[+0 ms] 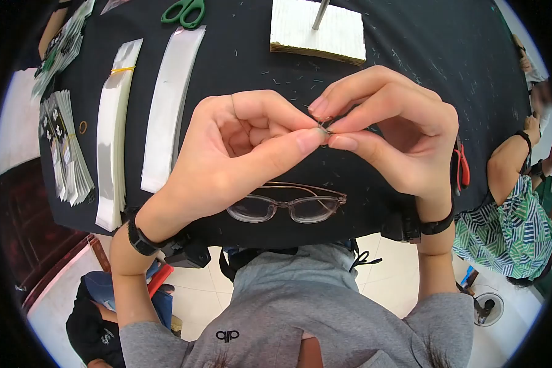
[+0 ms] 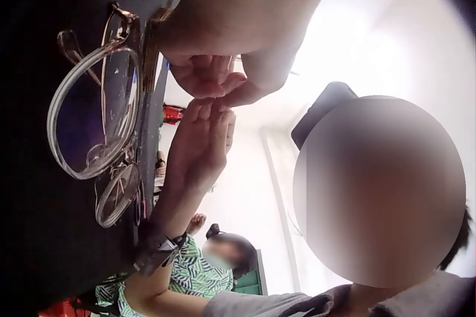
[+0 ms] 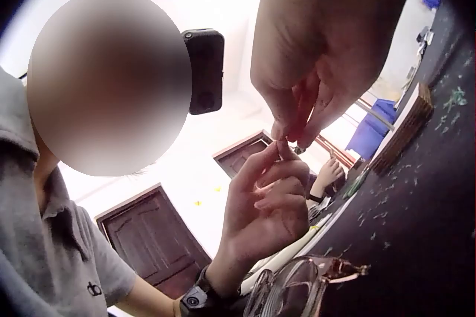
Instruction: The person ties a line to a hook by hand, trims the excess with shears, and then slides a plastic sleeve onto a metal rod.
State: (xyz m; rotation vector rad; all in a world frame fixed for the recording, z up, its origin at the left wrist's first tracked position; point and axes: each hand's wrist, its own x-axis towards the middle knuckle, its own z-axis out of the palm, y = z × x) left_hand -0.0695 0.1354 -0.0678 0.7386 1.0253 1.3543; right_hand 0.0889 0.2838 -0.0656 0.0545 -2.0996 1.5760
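Note:
In the head view both hands meet over the black-covered table. My left hand [image 1: 227, 141] pinches a small, thin, dark wiry piece [image 1: 326, 127] between thumb and index finger. From the other side my right hand [image 1: 405, 116] pinches the same piece with thumb and index finger, its middle finger close by. Fingertips cover most of the piece, so I cannot tell its exact kind. Below the hands, clear-framed eyeglasses [image 1: 288, 208] lie near the table edge. The right wrist view shows the left hand [image 3: 271, 198] and right hand [image 3: 320, 72] fingertip to fingertip.
A white block [image 1: 316, 30] with a metal rod stands at the back. To the left lie green-handled scissors [image 1: 184, 12], long clear plastic sleeves [image 1: 173, 110], a banded sleeve bundle [image 1: 113, 135] and printed cards [image 1: 67, 147]. Red-handled pliers [image 1: 462, 165] lie right. Another person [image 1: 503, 227] sits at right.

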